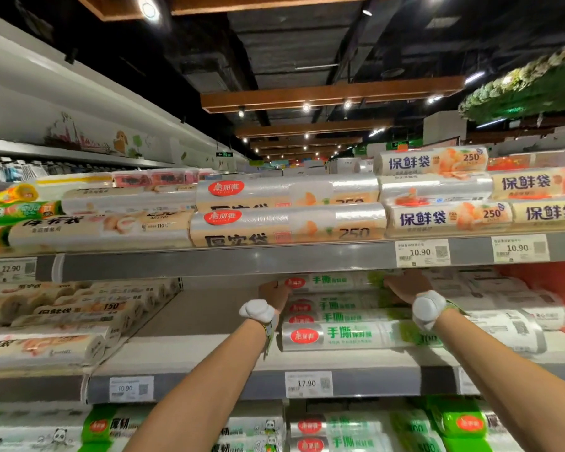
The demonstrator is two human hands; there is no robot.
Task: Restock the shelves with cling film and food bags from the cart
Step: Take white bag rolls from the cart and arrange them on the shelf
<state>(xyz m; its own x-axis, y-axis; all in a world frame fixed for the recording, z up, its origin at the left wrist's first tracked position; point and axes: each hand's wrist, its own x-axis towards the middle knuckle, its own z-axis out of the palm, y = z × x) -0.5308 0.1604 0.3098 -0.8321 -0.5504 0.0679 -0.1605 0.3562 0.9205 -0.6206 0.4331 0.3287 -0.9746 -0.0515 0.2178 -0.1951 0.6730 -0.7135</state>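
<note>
On the middle shelf stands a stack of silver-and-green cling film rolls with red oval logos. The top cling film roll lies just under the upper shelf's front rail. My left hand holds its left end, by the red logo. My right hand grips its right part, fingers partly hidden under the rail. Both wrists wear white bands. No cart is in view.
Food bag rolls fill the upper shelf. Beige bag rolls lie left of the bare shelf patch, white packs to the right. A 17.90 price tag sits below the stack. More green rolls fill the shelf underneath.
</note>
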